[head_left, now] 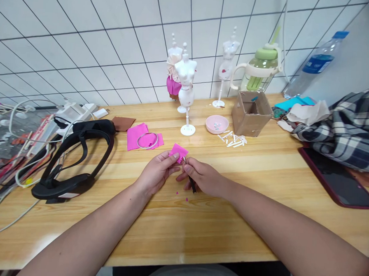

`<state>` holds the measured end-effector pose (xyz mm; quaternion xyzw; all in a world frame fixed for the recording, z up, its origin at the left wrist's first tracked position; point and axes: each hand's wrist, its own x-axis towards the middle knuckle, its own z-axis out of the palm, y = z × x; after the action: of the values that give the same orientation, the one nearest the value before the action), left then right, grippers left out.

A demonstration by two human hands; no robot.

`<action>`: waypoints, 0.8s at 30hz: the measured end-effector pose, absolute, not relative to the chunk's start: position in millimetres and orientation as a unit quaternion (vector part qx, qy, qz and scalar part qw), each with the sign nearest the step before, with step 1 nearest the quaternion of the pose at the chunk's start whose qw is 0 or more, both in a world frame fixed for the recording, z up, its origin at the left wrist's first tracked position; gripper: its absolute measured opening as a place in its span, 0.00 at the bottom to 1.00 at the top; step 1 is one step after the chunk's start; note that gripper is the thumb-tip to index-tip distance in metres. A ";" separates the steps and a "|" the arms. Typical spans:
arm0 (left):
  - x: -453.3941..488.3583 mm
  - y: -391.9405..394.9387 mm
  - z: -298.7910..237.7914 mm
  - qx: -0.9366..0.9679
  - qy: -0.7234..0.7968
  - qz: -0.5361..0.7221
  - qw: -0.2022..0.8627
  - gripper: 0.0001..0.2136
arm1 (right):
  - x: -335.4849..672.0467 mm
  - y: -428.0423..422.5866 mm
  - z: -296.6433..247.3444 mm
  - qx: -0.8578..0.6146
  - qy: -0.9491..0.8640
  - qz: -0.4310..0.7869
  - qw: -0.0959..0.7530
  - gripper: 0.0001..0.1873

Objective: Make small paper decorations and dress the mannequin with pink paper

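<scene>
Between the thumb and fingers of my left hand (159, 171) is a small bright-pink piece of fabric (179, 151), with a notched lower edge. My right hand (202, 176) is closed round black-handled snips (192, 184), whose short silvery tip meets the notched edge. Part of the snips is hidden by my fingers. Tiny pink clippings (186, 199) lie on the wooden table (204, 233) just below my hands. Beyond my left hand are more pink fabric (136, 137) and a metal ring (147, 146) lying over it.
White mini mannequins (187, 76) stand at the back, one dressed in cream and pink. A pink bowl (216, 130), white strips (237, 144) and a cardboard box (251, 121) are right of them. A black headset (78, 161) lies left, a phone (337, 179) right.
</scene>
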<state>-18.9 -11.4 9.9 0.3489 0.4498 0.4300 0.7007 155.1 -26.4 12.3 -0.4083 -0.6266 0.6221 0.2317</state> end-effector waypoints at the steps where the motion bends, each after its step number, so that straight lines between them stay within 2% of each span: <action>1: -18.5 -11.7 10.0 0.352 0.451 0.430 0.699 0.11 | 155.0 -26.4 12.4 -0.406 -0.628 0.622 0.233 0.11; 24: -19.5 -12.1 9.6 0.361 0.446 0.424 0.701 0.10 | 156.4 -24.3 10.2 -0.393 -0.635 0.623 0.232 0.09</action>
<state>-19.5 -12.1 9.6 0.3615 0.4456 0.4239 0.7008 156.4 -24.3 10.2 -0.3926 -0.6354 0.6231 0.2322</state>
